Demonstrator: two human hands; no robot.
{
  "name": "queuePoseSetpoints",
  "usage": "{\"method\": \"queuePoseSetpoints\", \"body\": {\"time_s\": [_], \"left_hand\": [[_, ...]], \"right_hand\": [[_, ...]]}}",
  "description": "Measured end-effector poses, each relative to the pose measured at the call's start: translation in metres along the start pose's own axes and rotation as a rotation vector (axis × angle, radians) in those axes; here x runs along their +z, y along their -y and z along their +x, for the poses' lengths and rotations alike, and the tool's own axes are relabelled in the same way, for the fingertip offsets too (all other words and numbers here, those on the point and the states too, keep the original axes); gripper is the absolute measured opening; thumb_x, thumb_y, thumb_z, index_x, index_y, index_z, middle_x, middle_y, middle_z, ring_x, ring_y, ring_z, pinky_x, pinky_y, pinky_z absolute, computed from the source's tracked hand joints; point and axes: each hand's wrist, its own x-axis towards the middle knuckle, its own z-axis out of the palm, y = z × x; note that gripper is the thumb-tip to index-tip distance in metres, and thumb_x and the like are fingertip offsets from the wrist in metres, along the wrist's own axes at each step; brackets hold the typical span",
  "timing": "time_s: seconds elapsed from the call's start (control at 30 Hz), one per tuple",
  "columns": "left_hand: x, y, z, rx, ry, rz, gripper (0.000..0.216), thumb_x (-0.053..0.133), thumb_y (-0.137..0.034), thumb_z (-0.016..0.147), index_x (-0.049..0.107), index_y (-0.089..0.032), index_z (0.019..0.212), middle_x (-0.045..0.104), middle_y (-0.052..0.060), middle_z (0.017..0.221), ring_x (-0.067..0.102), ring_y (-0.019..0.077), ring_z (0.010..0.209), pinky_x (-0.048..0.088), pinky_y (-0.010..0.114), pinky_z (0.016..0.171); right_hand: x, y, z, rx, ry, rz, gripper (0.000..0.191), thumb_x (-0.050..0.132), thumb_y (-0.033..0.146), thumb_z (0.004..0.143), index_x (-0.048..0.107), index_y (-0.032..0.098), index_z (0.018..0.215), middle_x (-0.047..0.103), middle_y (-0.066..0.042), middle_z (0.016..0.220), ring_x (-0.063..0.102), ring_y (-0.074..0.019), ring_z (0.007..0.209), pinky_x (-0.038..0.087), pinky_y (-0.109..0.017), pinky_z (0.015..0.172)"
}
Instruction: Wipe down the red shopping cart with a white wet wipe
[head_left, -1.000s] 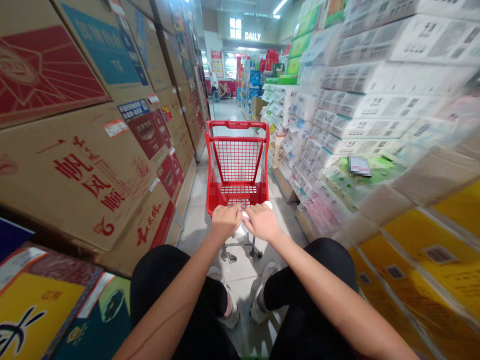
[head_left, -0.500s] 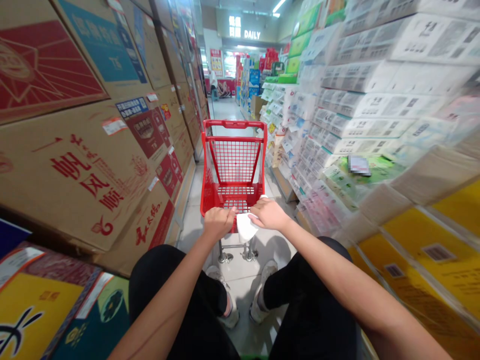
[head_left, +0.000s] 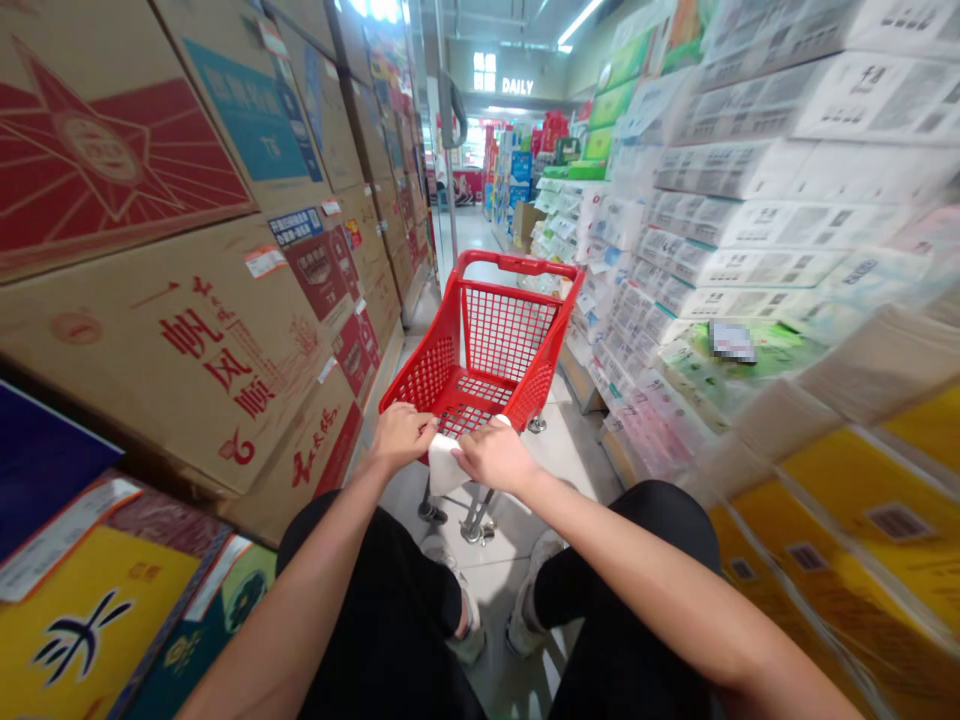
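A small red plastic shopping cart point(head_left: 510, 330) stands in front of my knees, turned at an angle, its basket with nothing in it that I can see. My left hand point(head_left: 403, 435) is closed over the near left part of its rim. Beside it, my right hand point(head_left: 496, 455) grips a white wipe point(head_left: 445, 468) against the same near rim. Part of the wipe hangs down between the two hands, and a bit shows past the right fingers. The rim under both hands is mostly hidden.
Stacked cardboard boxes point(head_left: 150, 330) line the left side, with a yellow box point(head_left: 97, 610) close by. White packs point(head_left: 795, 215) are piled on the right above yellow cartons point(head_left: 847, 560). A tiled aisle floor point(head_left: 480, 225) runs ahead past a glass door.
The cart has swivelled, its far end now pointing to the right. Both hands have moved left in view, still on the near rim. The view has shifted slightly.
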Motion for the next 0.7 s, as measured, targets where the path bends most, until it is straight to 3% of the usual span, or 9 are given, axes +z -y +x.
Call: {"method": "queuePoseSetpoints", "body": {"time_s": [0.07, 0.17, 0.33, 0.5, 0.7], "left_hand": [[-0.002, 0.001, 0.0, 0.044, -0.052, -0.057, 0.038, 0.039, -0.034, 0.096, 0.071, -0.025, 0.078, 0.073, 0.005, 0.082, 0.063, 0.0216, 0.089, 0.029, 0.046, 0.113], [0.003, -0.015, 0.001, 0.024, -0.136, -0.188, 0.031, 0.04, -0.03, 0.095, 0.07, -0.028, 0.094, 0.073, 0.002, 0.103, 0.06, 0.0228, 0.107, 0.011, 0.053, 0.122], [0.02, -0.038, 0.006, -0.024, -0.134, -0.424, 0.035, 0.034, -0.027, 0.096, 0.066, -0.025, 0.108, 0.072, 0.002, 0.11, 0.063, 0.0192, 0.106, 0.035, 0.042, 0.109], [0.02, -0.026, 0.012, 0.01, -0.119, -0.367, 0.04, 0.034, -0.041, 0.099, 0.063, -0.022, 0.119, 0.067, 0.008, 0.117, 0.059, 0.0228, 0.111, 0.038, 0.04, 0.101], [0.013, -0.019, 0.013, 0.093, -0.04, -0.332, 0.043, 0.03, -0.041, 0.1, 0.066, -0.021, 0.087, 0.064, 0.005, 0.094, 0.058, 0.0198, 0.095, 0.038, 0.039, 0.096]], "right_hand": [[0.001, 0.004, 0.004, 0.012, -0.003, 0.007, 0.042, 0.033, 0.043, 0.105, 0.063, 0.016, 0.094, 0.072, -0.009, 0.086, 0.064, -0.0212, 0.081, 0.034, -0.036, 0.08], [0.001, 0.006, 0.009, 0.051, -0.001, 0.014, 0.039, 0.034, 0.041, 0.105, 0.063, 0.016, 0.095, 0.073, -0.01, 0.088, 0.065, -0.0213, 0.083, 0.034, -0.036, 0.081], [-0.002, 0.004, 0.016, 0.094, 0.023, 0.006, 0.037, 0.034, 0.036, 0.104, 0.065, 0.015, 0.1, 0.074, -0.011, 0.092, 0.067, -0.021, 0.086, 0.035, -0.035, 0.083], [-0.009, -0.015, 0.016, 0.112, 0.04, -0.039, 0.044, 0.033, 0.04, 0.105, 0.067, 0.016, 0.092, 0.074, -0.011, 0.088, 0.067, -0.0212, 0.083, 0.036, -0.035, 0.082], [-0.02, -0.072, 0.006, 0.166, 0.025, -0.109, 0.042, 0.034, 0.036, 0.105, 0.068, 0.017, 0.091, 0.074, -0.01, 0.088, 0.066, -0.0198, 0.082, 0.035, -0.033, 0.083]]}}
